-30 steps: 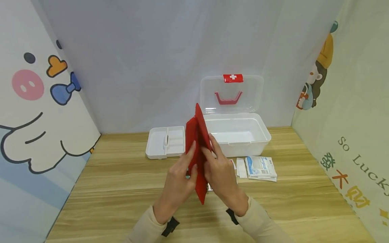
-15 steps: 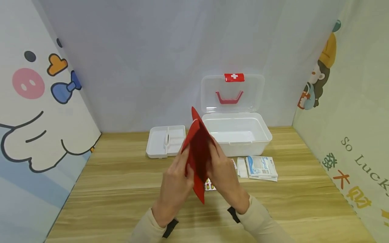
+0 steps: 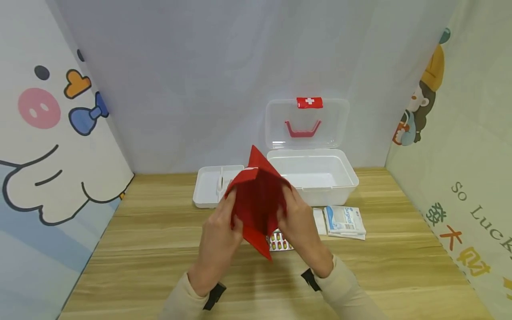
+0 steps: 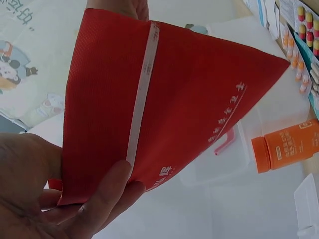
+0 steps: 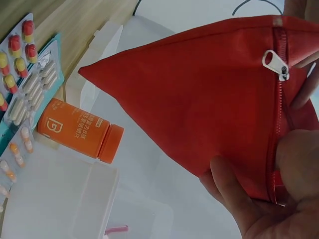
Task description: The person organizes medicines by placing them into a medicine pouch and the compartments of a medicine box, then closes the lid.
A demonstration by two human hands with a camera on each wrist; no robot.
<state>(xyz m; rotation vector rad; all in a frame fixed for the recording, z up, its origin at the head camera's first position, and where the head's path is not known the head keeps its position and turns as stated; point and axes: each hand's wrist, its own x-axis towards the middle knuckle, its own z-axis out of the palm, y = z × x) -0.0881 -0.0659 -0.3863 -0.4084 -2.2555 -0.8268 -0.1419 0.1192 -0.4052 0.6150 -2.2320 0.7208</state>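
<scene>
A red fabric zip pouch is held up over the table, its mouth spread wide toward the head camera. My left hand grips the pouch's left side, thumb inside the mouth. On the opposite side my right hand grips the other edge, with its thumb inside too. White lettering and a pale stripe show on the pouch face in the left wrist view. The right wrist view shows the unfastened zip with its white pull tab. Below the pouch lies a blister pack of red-and-yellow capsules, partly hidden.
Behind the pouch stands a white first-aid box with its clear lid raised. A white divided tray sits to its left. Packaged surgical items lie at the right. An orange bottle stands near more blister packs.
The pouch's mouth has widened as my hands moved apart, the left hand going left and the right slightly right. The pouch has tilted, uncovering more of the capsule blister pack.
</scene>
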